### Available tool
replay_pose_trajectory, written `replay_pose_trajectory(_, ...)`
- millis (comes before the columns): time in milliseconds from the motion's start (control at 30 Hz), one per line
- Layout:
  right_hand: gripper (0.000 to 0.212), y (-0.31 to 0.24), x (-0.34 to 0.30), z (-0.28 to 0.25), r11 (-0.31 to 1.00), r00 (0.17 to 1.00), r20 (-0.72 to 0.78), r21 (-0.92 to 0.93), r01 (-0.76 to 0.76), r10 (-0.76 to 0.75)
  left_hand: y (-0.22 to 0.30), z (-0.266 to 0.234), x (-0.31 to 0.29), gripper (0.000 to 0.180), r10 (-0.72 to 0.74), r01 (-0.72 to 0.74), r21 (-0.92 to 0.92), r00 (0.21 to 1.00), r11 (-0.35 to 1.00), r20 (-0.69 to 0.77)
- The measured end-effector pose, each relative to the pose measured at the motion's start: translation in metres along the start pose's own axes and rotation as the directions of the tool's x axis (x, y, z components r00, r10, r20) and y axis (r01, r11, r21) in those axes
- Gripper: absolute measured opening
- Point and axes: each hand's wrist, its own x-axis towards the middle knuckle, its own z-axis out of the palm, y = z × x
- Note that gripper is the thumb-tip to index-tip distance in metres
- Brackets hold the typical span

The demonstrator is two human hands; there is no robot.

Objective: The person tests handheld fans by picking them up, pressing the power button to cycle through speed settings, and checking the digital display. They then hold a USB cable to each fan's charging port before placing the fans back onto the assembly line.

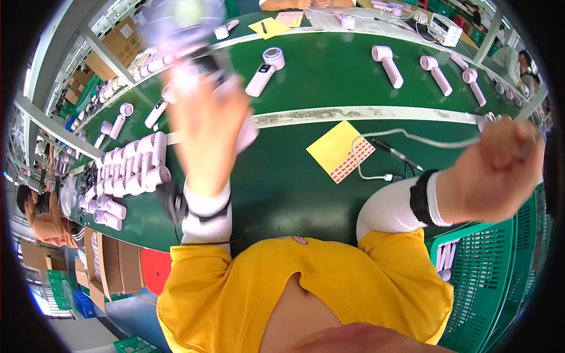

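Head view, centre left of the frame: the left hand (206, 126) is raised and blurred, its fingers wrapped round a pale pink handheld fan (188, 23) whose head smears toward the upper left; at the right edge the right hand (494, 170) is closed into a fist on a grey cable (412, 136) that runs left across the green bench (294, 194); just beside the cable lies a yellow sheet with red stickers (341, 151); a cluster of pink fans (132, 167) sits at the left; a green crate (500, 276) stands lower right.
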Motion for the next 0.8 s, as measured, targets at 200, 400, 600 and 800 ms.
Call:
replay_pose_trajectory(200, 0.033, -0.016, -0.002, -0.032, 0.952, 0.974, 0.131, 0.268, 0.147, -0.187, -0.127, 0.148, 0.034, 0.036, -0.286, 0.500, -0.290, 0.785, 0.816, 0.550)
replay_pose_trajectory(400, 0.032, -0.007, 0.002, -0.026, 0.979, 0.969, 0.200, 0.171, 0.110, -0.144, -0.231, 0.235, 0.053, 0.036, -0.049, -0.094, 0.371, 0.932, 0.924, 0.360)
replay_pose_trajectory(600, 0.025, -0.002, 0.001, -0.022, 0.964, 0.986, 0.078, 0.236, 0.125, -0.147, -0.205, 0.186, 0.065, 0.037, 0.245, -0.306, 0.568, 0.952, 0.764, 0.183)
replay_pose_trajectory(800, 0.024, 0.001, -0.003, -0.011, 0.951, 0.980, 0.083, 0.270, 0.152, -0.180, -0.227, 0.132, 0.082, 0.026, -0.448, -0.005, 0.797, 0.825, 0.604, 0.344)
